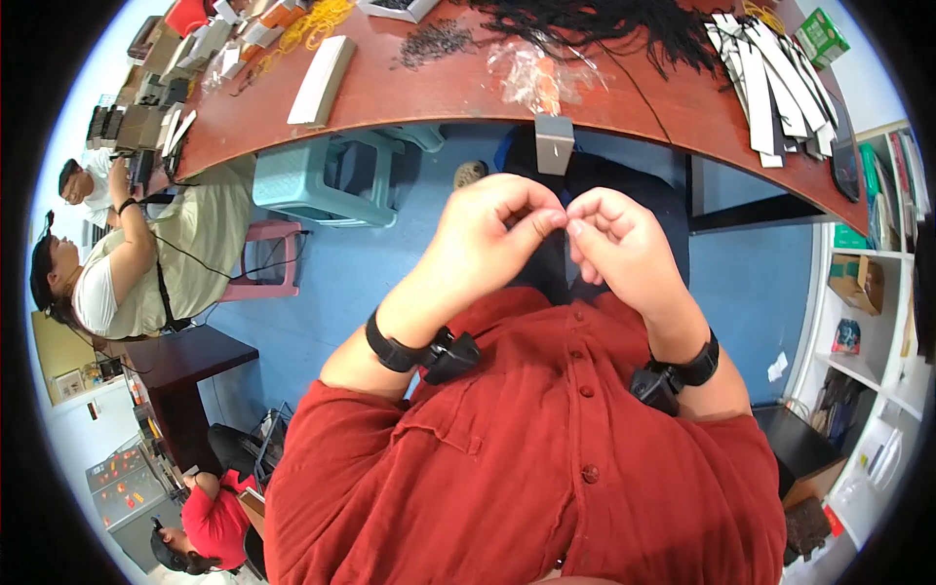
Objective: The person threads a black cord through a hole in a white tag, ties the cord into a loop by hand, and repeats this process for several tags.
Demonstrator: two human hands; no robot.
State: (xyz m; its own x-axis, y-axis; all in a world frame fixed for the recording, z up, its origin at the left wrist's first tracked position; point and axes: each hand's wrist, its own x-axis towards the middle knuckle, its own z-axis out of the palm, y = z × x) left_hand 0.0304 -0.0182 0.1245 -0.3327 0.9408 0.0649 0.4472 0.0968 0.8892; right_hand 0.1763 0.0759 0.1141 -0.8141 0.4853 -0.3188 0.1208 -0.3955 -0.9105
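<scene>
Grey box (555, 148) sits at the edge of the tabletop (429, 93), 12 o'clock from the fingers (534, 230), long axis roughly 12-to-6. Left hand (476, 239)'s slightly nearer; it and the right hand (632, 255) are pinched, tips together, can't make out anything held.

A reddish-brown table (400, 102) curves across 12 o'clock. Small boxes (208, 44) crowd it toward 10 and 11 o'clock; yellow cords (317, 24) and a long white block (322, 83) lie at 11. Tiny black pieces (434, 44) scatter at 12. Black cords (609, 24) heap at 1, near crumpled clear plastic (517, 73). White and black strips (770, 83) overlap at 2, beside a green carton (822, 38). The blue floor (366, 263) bears a teal stool (297, 185) at 10.
</scene>
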